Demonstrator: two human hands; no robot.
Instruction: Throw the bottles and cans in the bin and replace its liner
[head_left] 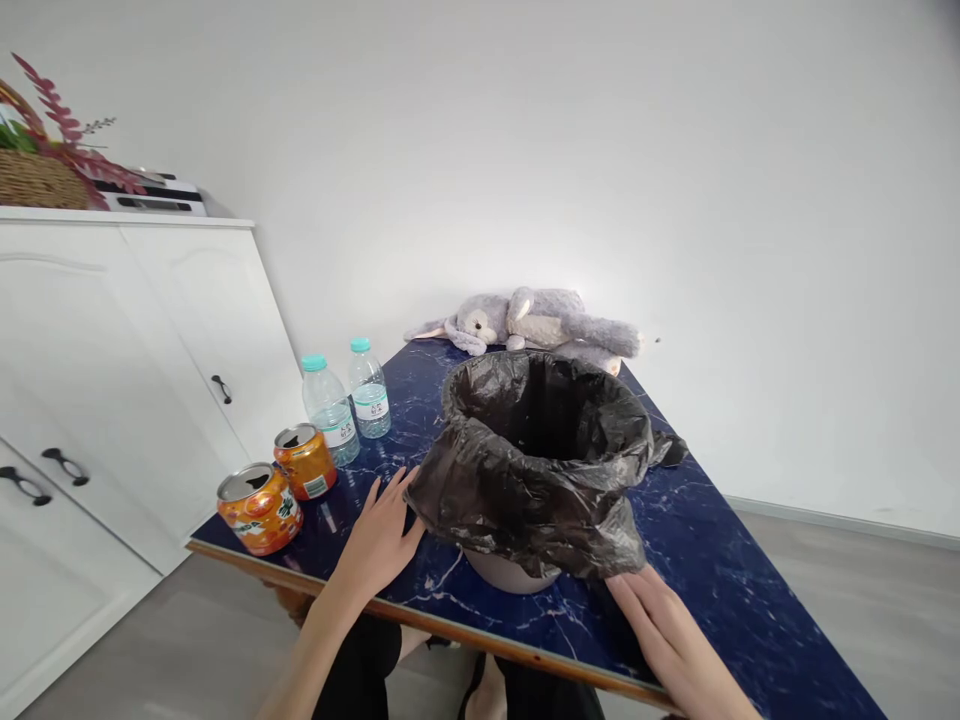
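Note:
A black plastic bag (pixel 517 500) lines a round trash bin (pixel 510 575) and is folded over its rim, hanging down the outside. Only the bin's pale lower wall shows beneath it. My left hand (pixel 381 530) rests on the table left of the bin, fingers spread, with the bag's edge at its fingertips. On the right, my right hand (pixel 656 615) lies against the table with its fingers stretched out. Its fingertips are hidden under the overhanging bag. Neither hand visibly grips anything.
Two opened orange soda cans (pixel 260 510) stand at the table's left edge, beside two clear water bottles (pixel 332 412) with teal caps. A grey plush rabbit (pixel 525 318) lies at the far end of the blue table (pixel 720 570). White cabinets (pixel 142 380) stand left.

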